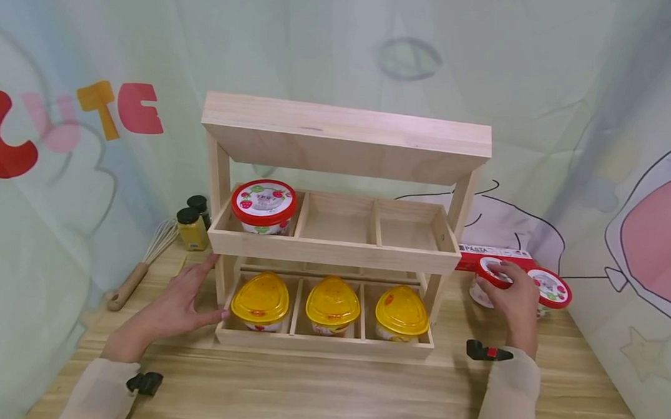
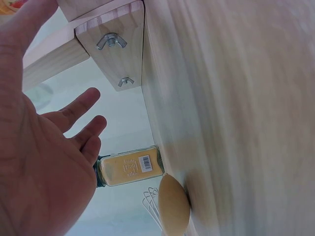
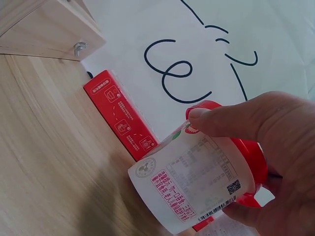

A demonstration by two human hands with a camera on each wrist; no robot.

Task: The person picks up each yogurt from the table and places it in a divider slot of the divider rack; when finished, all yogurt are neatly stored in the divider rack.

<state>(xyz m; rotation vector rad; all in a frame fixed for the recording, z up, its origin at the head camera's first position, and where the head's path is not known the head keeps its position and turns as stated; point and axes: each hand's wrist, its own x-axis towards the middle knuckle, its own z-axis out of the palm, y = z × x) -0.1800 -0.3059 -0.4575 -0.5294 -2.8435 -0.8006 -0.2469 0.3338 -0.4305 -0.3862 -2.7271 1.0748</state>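
Observation:
My right hand [image 1: 511, 298] grips a white paper cup with a red lid [image 3: 187, 172] by its lid, the cup tilted just above the table at the right. A second red-lidded cup [image 1: 549, 289] stands beside that hand. My left hand [image 1: 174, 305] rests against the left side of a two-tier wooden rack [image 1: 333, 253], thumb at the lower tray's corner and fingers extended. One red-lidded cup [image 1: 264, 205] sits in the upper tray's left compartment. Below, each front compartment of the lower tray holds a yellow-lidded cup [image 1: 332, 303].
A red pasta box [image 3: 120, 115] lies behind the cups on the right. To the left of the rack are a spice jar with yellow contents [image 1: 192, 229], a dark-capped jar [image 1: 199, 208] and a wooden-handled whisk [image 1: 130, 285]. Printed curtains hang around the wooden table [image 1: 316, 396].

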